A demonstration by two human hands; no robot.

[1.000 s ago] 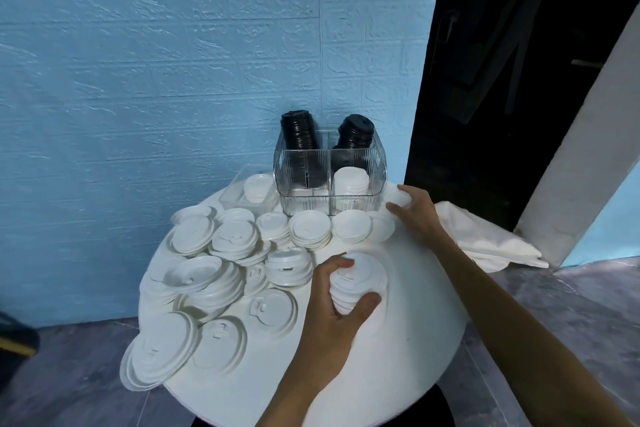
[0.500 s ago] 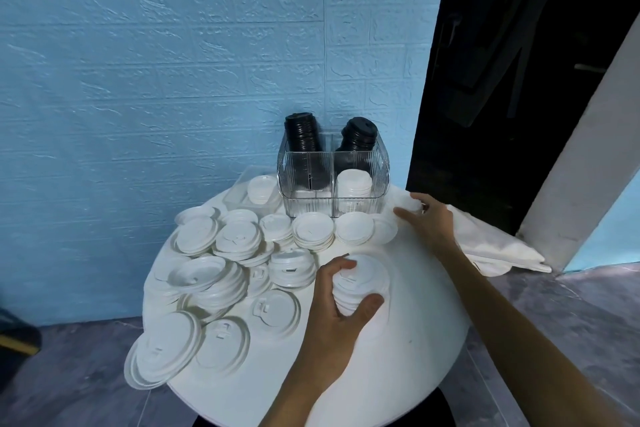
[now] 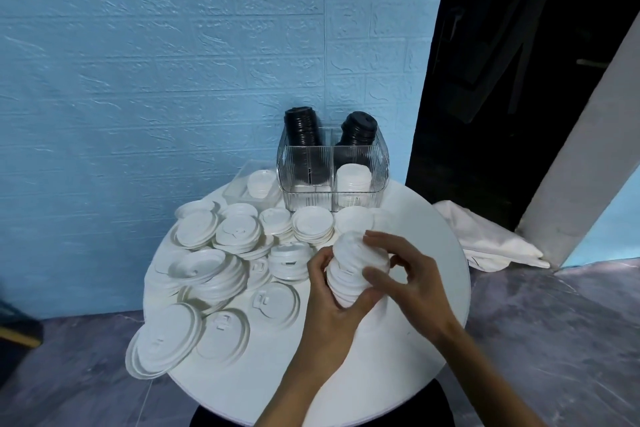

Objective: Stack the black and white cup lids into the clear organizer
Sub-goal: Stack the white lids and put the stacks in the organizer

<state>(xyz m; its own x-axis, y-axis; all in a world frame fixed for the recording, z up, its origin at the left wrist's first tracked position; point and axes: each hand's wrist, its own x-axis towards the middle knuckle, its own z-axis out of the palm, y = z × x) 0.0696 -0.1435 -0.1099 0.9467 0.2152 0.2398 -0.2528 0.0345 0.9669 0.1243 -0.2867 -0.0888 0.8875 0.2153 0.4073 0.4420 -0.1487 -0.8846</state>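
— Where is the pile of white lids (image 3: pixel 353 270) held?

— It is held up above the round table (image 3: pixel 446 274), near the middle, a bit toward the right edge. The left hand (image 3: pixel 332 291) is curled round the bottom part of the pile. The top lid is pinched by the right hand (image 3: pixel 405 274), with fingers on its far rim and the thumb on its near side.

— Which way must the pile be taken?

— Straight away from the person, toward the back edge. The clear organizer (image 3: pixel 332 172) is found there, well apart from the hands. The pile stands almost upright and leans a little. It looks like the front right box, where white lids are seen already, could be reached by either hand, though this is only a guess. The back boxes are filled with black lids (image 3: pixel 356 130).

— How does the pile look?

— Thin white round lids are seen, nested but not lined up neatly. The edges stick out unevenly, so some could be dropped if it is tipped.

— What else is left?

— Many loose white lids (image 3: pixel 239 232) are spread over the left half.
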